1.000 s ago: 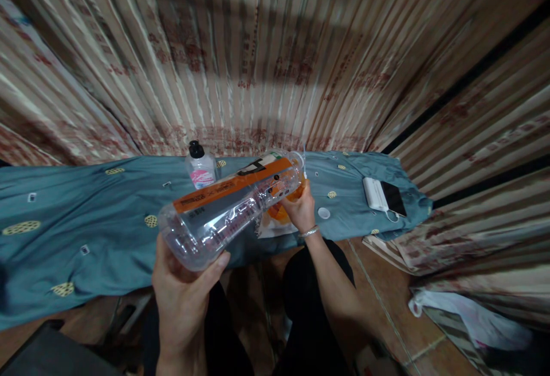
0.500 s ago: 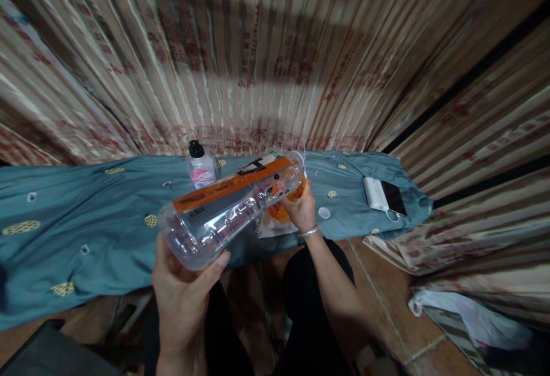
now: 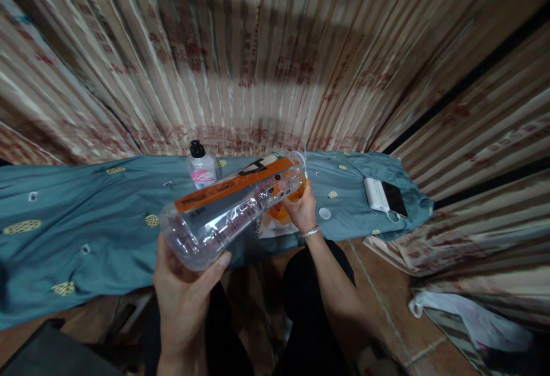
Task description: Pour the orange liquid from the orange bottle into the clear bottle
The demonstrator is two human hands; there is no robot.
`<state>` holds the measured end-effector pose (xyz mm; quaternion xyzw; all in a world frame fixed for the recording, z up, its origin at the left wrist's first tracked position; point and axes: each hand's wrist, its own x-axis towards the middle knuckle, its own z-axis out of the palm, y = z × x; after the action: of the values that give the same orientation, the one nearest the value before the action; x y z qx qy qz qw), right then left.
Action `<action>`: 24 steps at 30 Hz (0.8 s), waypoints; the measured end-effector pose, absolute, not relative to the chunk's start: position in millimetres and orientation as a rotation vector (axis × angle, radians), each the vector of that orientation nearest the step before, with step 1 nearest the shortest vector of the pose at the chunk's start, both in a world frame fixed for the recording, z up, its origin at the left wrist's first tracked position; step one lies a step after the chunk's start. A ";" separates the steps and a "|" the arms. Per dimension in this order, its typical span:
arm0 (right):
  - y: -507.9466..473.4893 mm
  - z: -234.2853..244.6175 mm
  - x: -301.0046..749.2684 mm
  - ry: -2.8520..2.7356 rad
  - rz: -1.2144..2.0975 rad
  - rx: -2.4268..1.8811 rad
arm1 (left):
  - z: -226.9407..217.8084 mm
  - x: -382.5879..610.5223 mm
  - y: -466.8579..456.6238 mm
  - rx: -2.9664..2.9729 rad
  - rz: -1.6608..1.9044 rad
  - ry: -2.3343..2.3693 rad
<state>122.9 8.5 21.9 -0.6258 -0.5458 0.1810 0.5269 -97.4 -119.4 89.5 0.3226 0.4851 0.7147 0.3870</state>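
Observation:
A large clear plastic bottle [image 3: 232,215] with an orange and grey label lies tilted across the view, its base low at the left and its neck higher at the right. Fingers and thumb of my left hand [image 3: 184,290] are wrapped round the base. Close under the neck, my right hand [image 3: 302,210] is closed on an orange see-through object [image 3: 296,194], mostly hidden behind the bottle and my fingers. Below it, an orange and white packet [image 3: 277,224] shows in part on the cloth. A small white round lid [image 3: 325,213] lies to the right of my right hand.
A clear bottle with a black cap and pink label [image 3: 201,169] stands behind the large bottle. At the right lie a white power bank [image 3: 375,194] and a dark phone [image 3: 394,199], with a cable. Blue patterned cloth [image 3: 107,210] covers the surface; a pleated curtain [image 3: 258,55] hangs behind.

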 end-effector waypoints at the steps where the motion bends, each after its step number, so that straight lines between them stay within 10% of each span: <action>1: 8.5 22.0 122.8 -1.305 0.431 -1.500 | 89.3 -97.6 -119.5 0.818 1.816 1.237; 24: 8.6 18.7 123.3 -1.306 0.386 -1.510 | 89.5 -96.4 -119.2 0.860 1.840 1.221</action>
<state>123.3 8.6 18.7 -0.6316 -0.5461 0.1614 0.5261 -96.4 -119.2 89.5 0.3361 0.4774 0.7193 0.3765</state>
